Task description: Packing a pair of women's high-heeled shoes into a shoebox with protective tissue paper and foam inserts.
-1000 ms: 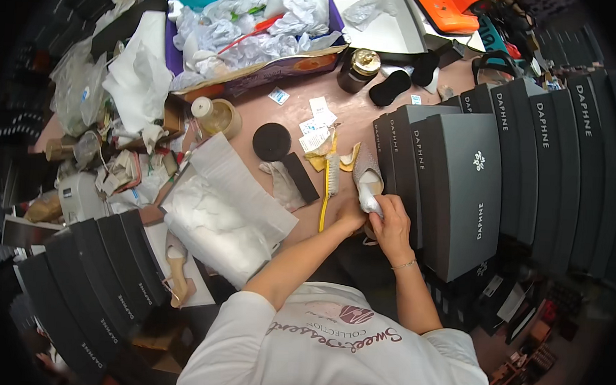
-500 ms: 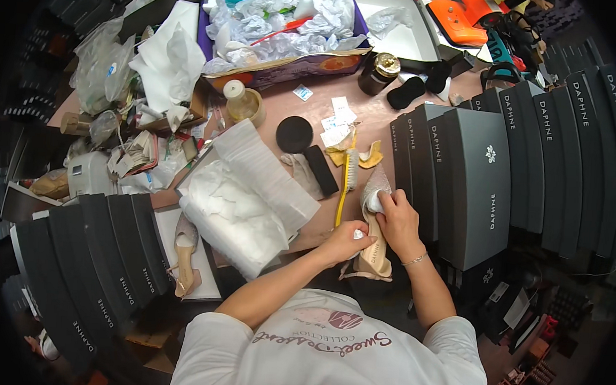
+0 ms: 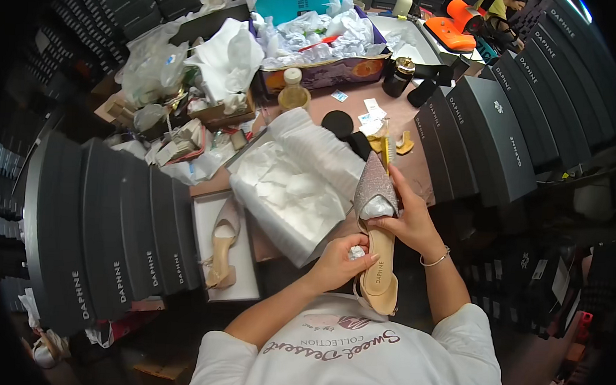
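Observation:
A pointed flat shoe (image 3: 380,269) with a glittery pink toe and a beige insole is up in front of my chest. Crumpled white paper (image 3: 377,209) fills its toe opening. My right hand (image 3: 416,222) grips the toe part, thumb across the opening and fingers along the outer side. Closed around a small wad of white paper (image 3: 356,252), my left hand (image 3: 342,263) also touches the insole's left edge with its thumb. A matching shoe (image 3: 223,247) lies in an open shoe box (image 3: 246,276) at the left.
A box lined with white tissue (image 3: 287,198) stands left of my hands. Dark shoe boxes line both the left (image 3: 97,230) and the right (image 3: 492,139). A yellow-handled brush (image 3: 388,151) lies beyond the toe. Farther back is a bin of crumpled paper (image 3: 321,71).
The shoe has come up closer to me, its toe tilted up. My right hand has shifted from the paper in the toe opening to a hold around the toe's side. The view has swung.

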A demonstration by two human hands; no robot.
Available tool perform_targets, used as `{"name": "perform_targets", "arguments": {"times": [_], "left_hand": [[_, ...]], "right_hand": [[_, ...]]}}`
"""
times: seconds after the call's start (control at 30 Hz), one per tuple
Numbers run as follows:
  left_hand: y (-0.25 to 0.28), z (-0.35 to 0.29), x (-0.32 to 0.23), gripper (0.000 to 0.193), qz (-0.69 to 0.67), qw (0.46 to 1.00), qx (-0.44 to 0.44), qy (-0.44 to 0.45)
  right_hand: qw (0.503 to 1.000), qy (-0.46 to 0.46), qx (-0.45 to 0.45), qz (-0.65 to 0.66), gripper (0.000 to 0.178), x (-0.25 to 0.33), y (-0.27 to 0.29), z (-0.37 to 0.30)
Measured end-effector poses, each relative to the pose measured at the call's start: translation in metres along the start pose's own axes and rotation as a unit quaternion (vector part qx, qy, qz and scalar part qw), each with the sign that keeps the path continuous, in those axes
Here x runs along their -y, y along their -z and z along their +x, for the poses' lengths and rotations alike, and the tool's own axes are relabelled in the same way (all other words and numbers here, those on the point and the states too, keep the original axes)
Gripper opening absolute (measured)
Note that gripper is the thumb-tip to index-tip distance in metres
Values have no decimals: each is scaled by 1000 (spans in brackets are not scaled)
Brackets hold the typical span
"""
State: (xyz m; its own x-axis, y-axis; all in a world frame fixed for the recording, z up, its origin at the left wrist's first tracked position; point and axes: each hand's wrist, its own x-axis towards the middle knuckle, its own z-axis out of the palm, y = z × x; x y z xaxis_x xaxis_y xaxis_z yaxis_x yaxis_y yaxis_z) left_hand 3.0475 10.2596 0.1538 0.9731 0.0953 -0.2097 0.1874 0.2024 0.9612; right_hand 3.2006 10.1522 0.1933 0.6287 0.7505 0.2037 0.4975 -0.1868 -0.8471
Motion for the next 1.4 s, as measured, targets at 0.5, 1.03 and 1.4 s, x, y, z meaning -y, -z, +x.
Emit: {"name": "perform_targets", "arguments": {"times": [0.5,1.03,1.4], "left_hand": [[96,-142,48,62,-526,782,-244,-226],[237,-171,91,43,371,855,-337,135],[168,-167,104,50,-127,951,-279,29]], "right_hand": [[919,267,80,-278,63,36,-130,91],[922,-121,306,203,46,26,-155,-89],[970,198,144,12,36,81,-178,-21]]}}
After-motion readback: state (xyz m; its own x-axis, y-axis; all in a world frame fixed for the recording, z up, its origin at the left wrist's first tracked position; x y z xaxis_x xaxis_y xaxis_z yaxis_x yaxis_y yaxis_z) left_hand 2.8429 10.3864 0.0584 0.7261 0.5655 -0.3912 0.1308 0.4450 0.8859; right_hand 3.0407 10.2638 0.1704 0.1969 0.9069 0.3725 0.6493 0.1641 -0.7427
